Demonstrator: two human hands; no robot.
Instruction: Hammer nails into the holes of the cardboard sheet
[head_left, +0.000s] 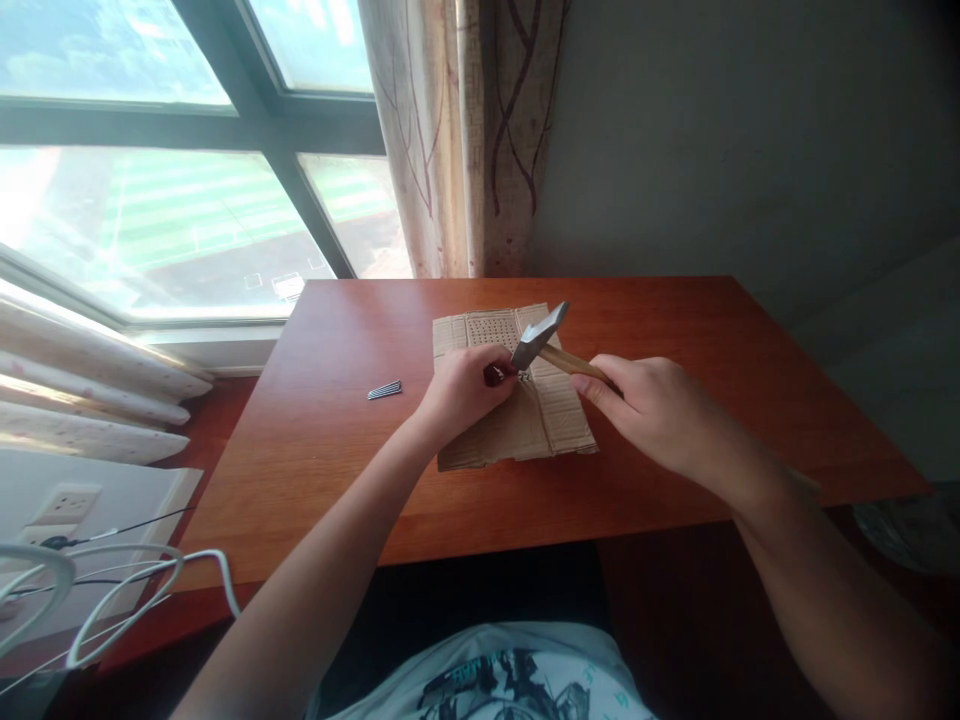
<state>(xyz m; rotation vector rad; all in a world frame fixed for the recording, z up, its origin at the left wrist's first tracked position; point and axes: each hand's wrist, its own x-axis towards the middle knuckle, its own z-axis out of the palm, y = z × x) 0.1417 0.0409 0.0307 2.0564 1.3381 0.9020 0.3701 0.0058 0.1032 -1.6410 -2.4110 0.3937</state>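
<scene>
Hammer (568, 364), one: metal head, wooden handle. Located between the two grips, raised over the cardboard; handle runs up and leftward out of the right grip, head just beside the fingertips of the left grip. Contact between head and fingertips cannot be told.

Right grip (646, 408), bare hand: clamped around the hammer's handle, thumb laid along the wood.

Left grip (466, 388), bare hand: fingers curled, thumb and fingertips drawn close over the cardboard; whether anything is pinched there is too small to tell.

Cardboard (517, 428), one brown creased piece, flat: under the left grip and the hammer head, to the left of the right grip. Bears rows of small dark dots, beyond the left grip; holes or nail heads, cannot tell.

Nails (385, 390), a small group, lying side by side: left of the left grip, apart from the cardboard.

Surface (315, 470), reddish-brown wood: beneath both grips, carrying cardboard and nails.

Window (187, 210): beyond and left of the left grip.

Patterned curtain (431, 130): beyond the left grip.

White cables (180, 560), looped: nearer and far left of the left grip, below a wall socket (69, 505).
</scene>
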